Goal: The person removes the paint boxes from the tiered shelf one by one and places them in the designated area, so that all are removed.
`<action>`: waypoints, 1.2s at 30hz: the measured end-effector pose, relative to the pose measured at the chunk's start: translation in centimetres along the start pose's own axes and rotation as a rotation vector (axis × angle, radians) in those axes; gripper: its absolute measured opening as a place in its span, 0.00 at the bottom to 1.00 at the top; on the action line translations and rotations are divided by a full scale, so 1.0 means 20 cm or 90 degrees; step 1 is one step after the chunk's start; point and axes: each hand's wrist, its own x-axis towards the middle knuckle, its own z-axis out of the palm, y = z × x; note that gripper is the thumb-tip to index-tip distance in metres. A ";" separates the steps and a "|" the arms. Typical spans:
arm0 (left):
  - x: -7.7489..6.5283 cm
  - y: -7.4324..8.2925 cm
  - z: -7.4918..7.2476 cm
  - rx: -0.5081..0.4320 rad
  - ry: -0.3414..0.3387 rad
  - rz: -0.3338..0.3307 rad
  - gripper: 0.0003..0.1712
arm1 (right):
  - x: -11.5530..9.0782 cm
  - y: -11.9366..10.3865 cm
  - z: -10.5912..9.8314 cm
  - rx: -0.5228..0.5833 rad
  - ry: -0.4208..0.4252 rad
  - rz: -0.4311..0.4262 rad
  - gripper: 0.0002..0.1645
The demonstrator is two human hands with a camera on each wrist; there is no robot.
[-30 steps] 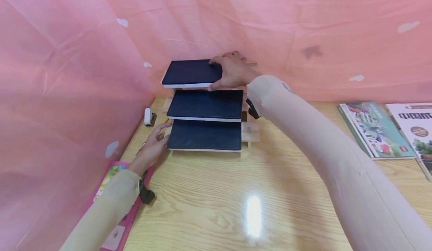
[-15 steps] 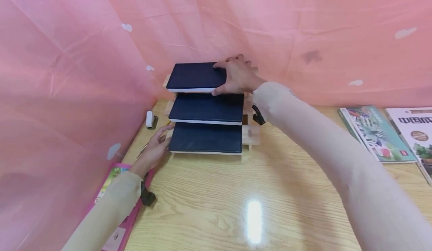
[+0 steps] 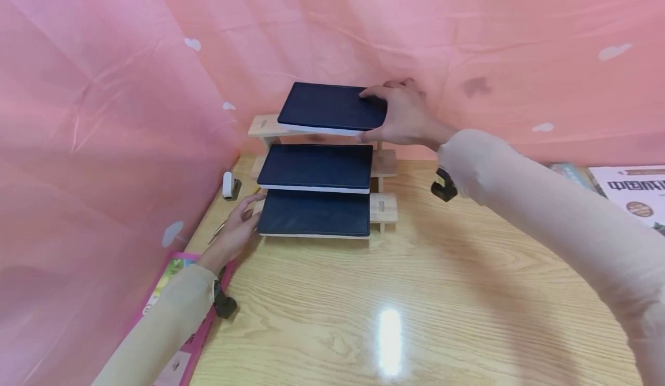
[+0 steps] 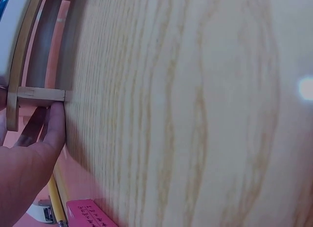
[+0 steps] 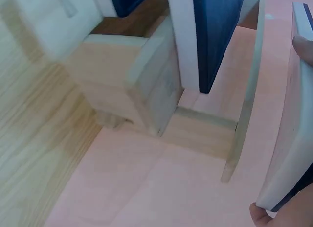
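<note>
My right hand (image 3: 407, 115) grips the right end of a dark navy notebook (image 3: 327, 106) with white page edges, holding it above the top step of a stepped wooden rack (image 3: 384, 208). In the right wrist view that notebook (image 5: 291, 124) is apart from the rack, thumb and fingers on its edges. Two similar notebooks lie on the rack's middle step (image 3: 316, 167) and bottom step (image 3: 314, 214). My left hand (image 3: 236, 233) holds the rack's lower left end; in the left wrist view its fingers (image 4: 56, 124) curl behind the wooden leg (image 4: 41, 94).
Left of the rack stand a small white-and-dark stapler-like object (image 3: 230, 186) and a thin pencil-like stick (image 3: 218, 230). A pink-bordered book (image 3: 189, 351) lies under my left forearm. Magazines (image 3: 636, 187) lie far right, partly behind my right sleeve. Pink fabric (image 3: 499, 57) hangs behind and at left.
My right hand has lifted the top notebook off the rack's top step and moved it right, baring the step's left end. My left hand stays at the rack.
</note>
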 end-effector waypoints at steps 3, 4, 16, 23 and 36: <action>0.00 0.00 0.00 -0.001 -0.003 0.003 0.23 | -0.07 0.04 -0.04 -0.008 0.010 0.012 0.51; 0.00 0.00 0.00 0.000 -0.004 0.002 0.23 | -0.10 0.05 -0.05 -0.011 0.013 0.017 0.52; -0.05 0.01 -0.08 0.015 0.009 0.000 0.24 | -0.47 0.19 -0.14 -0.013 0.094 0.022 0.53; -0.09 0.03 -0.14 0.042 -0.003 -0.009 0.23 | -0.64 0.27 -0.14 0.009 0.163 0.081 0.52; -0.08 0.00 -0.16 0.040 -0.023 -0.011 0.23 | -0.84 0.42 -0.01 0.006 0.183 0.148 0.51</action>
